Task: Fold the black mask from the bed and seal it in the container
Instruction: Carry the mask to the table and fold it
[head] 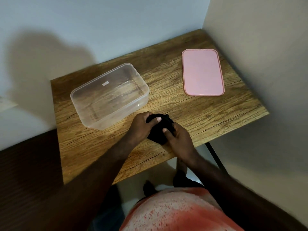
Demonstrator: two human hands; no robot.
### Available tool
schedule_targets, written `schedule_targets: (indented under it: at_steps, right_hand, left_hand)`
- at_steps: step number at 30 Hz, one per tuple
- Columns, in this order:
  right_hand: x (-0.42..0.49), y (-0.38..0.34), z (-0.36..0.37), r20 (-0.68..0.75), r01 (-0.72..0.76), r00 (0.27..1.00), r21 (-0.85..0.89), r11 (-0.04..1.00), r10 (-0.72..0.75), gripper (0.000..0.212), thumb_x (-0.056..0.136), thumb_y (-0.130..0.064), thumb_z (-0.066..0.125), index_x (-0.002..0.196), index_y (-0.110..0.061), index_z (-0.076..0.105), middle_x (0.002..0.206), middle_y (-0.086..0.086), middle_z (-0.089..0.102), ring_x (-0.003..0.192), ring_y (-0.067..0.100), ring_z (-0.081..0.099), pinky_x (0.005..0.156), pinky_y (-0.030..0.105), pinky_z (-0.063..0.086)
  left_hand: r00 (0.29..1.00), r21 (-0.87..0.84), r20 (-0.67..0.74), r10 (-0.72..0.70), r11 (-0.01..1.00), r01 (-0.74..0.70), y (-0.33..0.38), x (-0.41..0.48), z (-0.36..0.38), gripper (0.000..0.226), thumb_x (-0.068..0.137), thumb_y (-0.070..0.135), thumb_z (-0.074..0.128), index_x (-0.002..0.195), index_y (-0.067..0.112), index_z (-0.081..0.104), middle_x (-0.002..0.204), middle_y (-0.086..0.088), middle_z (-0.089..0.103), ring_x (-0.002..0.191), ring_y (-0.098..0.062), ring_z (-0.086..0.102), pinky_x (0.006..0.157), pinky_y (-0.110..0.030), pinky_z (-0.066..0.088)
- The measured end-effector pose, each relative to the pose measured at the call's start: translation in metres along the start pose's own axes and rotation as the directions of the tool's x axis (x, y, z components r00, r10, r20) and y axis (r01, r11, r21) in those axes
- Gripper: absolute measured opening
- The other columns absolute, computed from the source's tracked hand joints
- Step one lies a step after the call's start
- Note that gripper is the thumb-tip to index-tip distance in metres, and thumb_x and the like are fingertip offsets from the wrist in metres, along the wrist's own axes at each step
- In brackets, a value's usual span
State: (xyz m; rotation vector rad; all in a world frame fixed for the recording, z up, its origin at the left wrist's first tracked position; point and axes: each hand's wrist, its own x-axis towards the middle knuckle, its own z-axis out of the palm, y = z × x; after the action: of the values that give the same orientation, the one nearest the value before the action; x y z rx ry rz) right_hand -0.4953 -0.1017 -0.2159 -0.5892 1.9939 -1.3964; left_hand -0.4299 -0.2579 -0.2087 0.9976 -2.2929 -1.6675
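Note:
The black mask (160, 130) lies bunched on the wooden table (208, 110) near its front edge, held between both hands. My left hand (141, 126) grips its left side with the thumb across the top. My right hand (178, 138) pinches its right side, thumb on the cloth. The clear plastic container (110, 95) stands open and empty just left of and behind the hands. Its pink lid (202, 72) lies flat at the table's back right, apart from the container.
Walls close in behind the table and on its right. A dark surface (28, 172) lies low at the left. A black table leg (215, 155) shows under the front right edge. Bare wood lies between container and lid.

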Motion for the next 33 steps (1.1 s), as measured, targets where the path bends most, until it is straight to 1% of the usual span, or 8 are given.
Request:
schedule_targets:
  at_steps: [4,12,15,18,22,24,29,33]
  right_hand:
    - [0.005,-0.002,-0.003,-0.072,-0.028,0.997,-0.030,0.999,0.026,0.024,0.102,-0.027,0.048,0.114,-0.012,0.062,0.091,-0.011,0.065,0.084,-0.002,0.061,0.058,0.006,0.042]
    - [0.010,-0.002,-0.004,-0.133,-0.112,0.985,0.012,0.994,0.113,0.025,0.104,-0.025,0.042,0.111,-0.007,0.058,0.092,-0.001,0.061,0.081,0.006,0.059,0.051,0.007,0.041]
    - [0.011,-0.003,-0.004,-0.140,-0.127,0.982,-0.007,0.992,0.125,0.027,0.104,-0.027,0.042,0.113,-0.008,0.058,0.100,0.004,0.065,0.089,0.014,0.063,0.062,0.020,0.047]
    - [0.014,-0.005,-0.004,-0.153,-0.140,0.980,-0.053,0.989,0.130,0.027,0.104,-0.028,0.042,0.113,-0.008,0.057,0.095,0.001,0.062,0.080,0.008,0.061,0.056,0.015,0.047]
    - [0.015,-0.010,-0.003,-0.130,-0.208,0.967,0.092,0.974,0.219,0.018,0.103,-0.028,0.045,0.113,-0.015,0.053,0.098,0.001,0.063,0.073,0.021,0.071,0.048,0.035,0.059]
    - [0.015,-0.010,-0.002,-0.135,-0.223,0.962,0.112,0.968,0.237,0.016,0.102,-0.028,0.048,0.110,-0.015,0.052,0.099,0.003,0.065,0.071,0.023,0.072,0.048,0.034,0.058]
    - [0.019,-0.006,0.000,-0.203,-0.126,0.974,-0.118,0.985,0.100,0.022,0.098,-0.027,0.053,0.113,-0.012,0.060,0.095,-0.004,0.065,0.087,0.012,0.064,0.065,0.021,0.048]
    - [0.025,-0.006,-0.008,-0.203,-0.110,0.976,-0.163,0.980,0.076,0.022,0.099,-0.026,0.052,0.112,-0.010,0.061,0.091,-0.004,0.063,0.085,0.015,0.064,0.067,0.027,0.049]
  left_hand:
    - [0.999,0.003,-0.042,0.030,1.000,-0.030,0.005,-0.001,0.009,0.018,0.094,0.031,0.060,0.091,0.015,0.067,0.084,0.000,0.070,0.079,-0.011,0.066,0.068,-0.029,0.051]
    - [0.978,0.036,0.018,-0.209,0.977,0.209,0.009,0.015,0.017,0.020,0.089,0.030,0.058,0.094,0.014,0.069,0.090,-0.006,0.072,0.084,-0.022,0.068,0.081,-0.046,0.056]
    - [0.988,0.112,0.011,-0.153,0.982,0.150,0.011,0.018,0.017,0.023,0.093,0.033,0.056,0.090,0.013,0.068,0.088,-0.006,0.071,0.085,-0.024,0.067,0.076,-0.042,0.054]
    - [0.996,0.175,-0.057,-0.069,0.982,0.077,0.007,0.019,0.021,0.027,0.094,0.034,0.056,0.091,0.010,0.067,0.087,-0.007,0.070,0.083,-0.024,0.065,0.074,-0.043,0.052]
    - [0.994,0.259,-0.108,0.027,0.966,0.002,0.004,0.020,0.024,0.028,0.095,0.036,0.054,0.089,0.011,0.066,0.084,-0.006,0.069,0.079,-0.023,0.064,0.070,-0.040,0.051]
    - [0.991,0.319,-0.113,0.070,0.947,-0.030,0.004,0.020,0.025,0.029,0.095,0.038,0.054,0.089,0.012,0.068,0.082,-0.004,0.069,0.076,-0.021,0.063,0.067,-0.035,0.049]
    - [0.978,0.413,-0.167,0.127,0.910,-0.048,0.003,0.018,0.030,0.034,0.095,0.043,0.050,0.088,0.015,0.069,0.078,-0.003,0.070,0.070,-0.018,0.063,0.062,-0.032,0.049]
    - [0.971,0.514,-0.172,0.167,0.856,-0.057,0.003,0.019,0.032,0.036,0.098,0.042,0.044,0.094,0.014,0.066,0.082,-0.006,0.069,0.073,-0.022,0.062,0.060,-0.029,0.041]
